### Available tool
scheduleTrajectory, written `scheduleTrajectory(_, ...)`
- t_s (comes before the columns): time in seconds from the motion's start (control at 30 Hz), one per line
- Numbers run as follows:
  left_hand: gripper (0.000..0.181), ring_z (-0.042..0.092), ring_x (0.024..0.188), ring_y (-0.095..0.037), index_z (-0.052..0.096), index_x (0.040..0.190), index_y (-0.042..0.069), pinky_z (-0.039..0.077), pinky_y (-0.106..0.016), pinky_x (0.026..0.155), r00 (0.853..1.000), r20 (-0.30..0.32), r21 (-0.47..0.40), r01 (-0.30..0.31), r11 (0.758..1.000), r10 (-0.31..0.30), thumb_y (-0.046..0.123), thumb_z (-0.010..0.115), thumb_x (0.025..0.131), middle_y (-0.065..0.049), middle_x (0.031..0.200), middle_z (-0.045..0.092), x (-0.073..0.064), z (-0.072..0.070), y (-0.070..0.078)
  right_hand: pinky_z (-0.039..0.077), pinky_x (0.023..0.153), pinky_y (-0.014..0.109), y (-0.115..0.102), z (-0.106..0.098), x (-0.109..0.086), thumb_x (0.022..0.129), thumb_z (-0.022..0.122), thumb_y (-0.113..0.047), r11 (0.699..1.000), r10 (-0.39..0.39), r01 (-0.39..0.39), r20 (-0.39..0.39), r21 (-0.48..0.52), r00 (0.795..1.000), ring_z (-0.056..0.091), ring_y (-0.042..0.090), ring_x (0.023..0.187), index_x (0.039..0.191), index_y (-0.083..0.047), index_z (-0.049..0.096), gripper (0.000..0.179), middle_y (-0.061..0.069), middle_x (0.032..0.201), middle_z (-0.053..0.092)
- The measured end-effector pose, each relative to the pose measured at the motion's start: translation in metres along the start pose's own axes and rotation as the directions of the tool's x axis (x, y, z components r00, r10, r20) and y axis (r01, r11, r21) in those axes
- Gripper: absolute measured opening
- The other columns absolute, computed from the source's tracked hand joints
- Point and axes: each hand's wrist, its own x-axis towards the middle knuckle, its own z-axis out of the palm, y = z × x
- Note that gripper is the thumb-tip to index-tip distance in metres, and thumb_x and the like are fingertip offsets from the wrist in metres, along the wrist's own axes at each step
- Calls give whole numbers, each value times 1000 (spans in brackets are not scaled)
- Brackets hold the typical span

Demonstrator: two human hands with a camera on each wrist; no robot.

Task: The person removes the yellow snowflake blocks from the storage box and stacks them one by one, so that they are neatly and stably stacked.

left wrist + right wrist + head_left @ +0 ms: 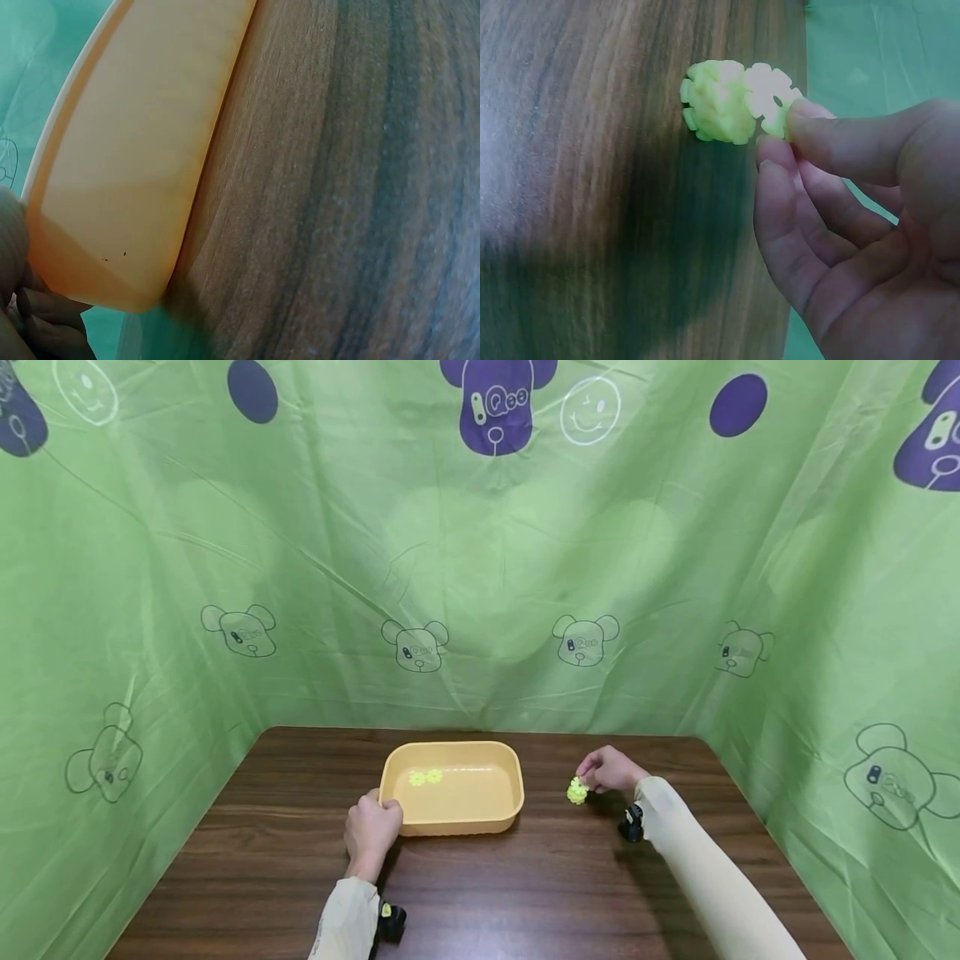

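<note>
My left hand grips the rim of a yellow plastic basin at its near left corner, thumb over the edge. In the left wrist view, fingers curl at the corner of the basin's wall. Two flat yellow-green snowflake pieces lie side by side inside it. To the right of the basin, my right hand pinches a flat snowflake piece between thumb and fingertips. Against that piece is a rounded yellow-green cluster of similar pieces; whether they are joined I cannot tell.
Everything stands on a dark wood-grain table. A green printed curtain hangs behind the table and along both sides. Small black cameras are strapped at both wrists, the right one near the tabletop.
</note>
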Motion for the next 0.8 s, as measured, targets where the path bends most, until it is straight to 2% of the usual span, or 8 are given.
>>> scheduleTrajectory(0.23,23,62,70,-36,67,83,5,45,-48,58,1000,-5,2,8,1000,-8,20,49,86,-21,84,69,0,1,1,48,61,28,3,6,0,85,64,7,999,36,-37,-48,-19,998,57,15,68,97,5,69,13,11,85,69)
scheduleTrajectory(0.4,22,63,71,-37,66,82,6,46,-49,58,1000,-6,0,12,1000,-12,20,49,86,-22,85,69,-1,2,1,45,59,26,4,9,-3,86,65,4,997,27,-32,-75,-66,997,55,15,68,98,5,70,13,8,84,69)
scheduleTrajectory(0.53,23,63,71,-37,66,83,5,46,-49,58,1000,-6,1,9,1000,-9,20,49,86,-22,85,69,-1,2,0,45,58,26,6,10,-3,88,67,0,997,10,-15,-72,-77,997,55,12,65,101,5,70,14,7,80,67)
scheduleTrajectory(0.7,22,62,70,-37,65,81,6,45,-48,57,1000,-9,1,12,1000,-12,20,49,86,-21,83,68,-1,2,0,48,59,27,10,10,0,90,68,-4,997,35,-38,-56,-63,998,57,12,65,101,3,70,13,5,76,66)
scheduleTrajectory(0.8,21,61,70,-36,65,81,6,45,-48,58,1000,-9,-6,10,1000,-10,19,50,86,-21,82,68,0,2,0,50,60,28,9,10,-2,91,67,-3,997,55,-57,-39,-56,998,58,13,67,102,4,70,13,8,77,67)
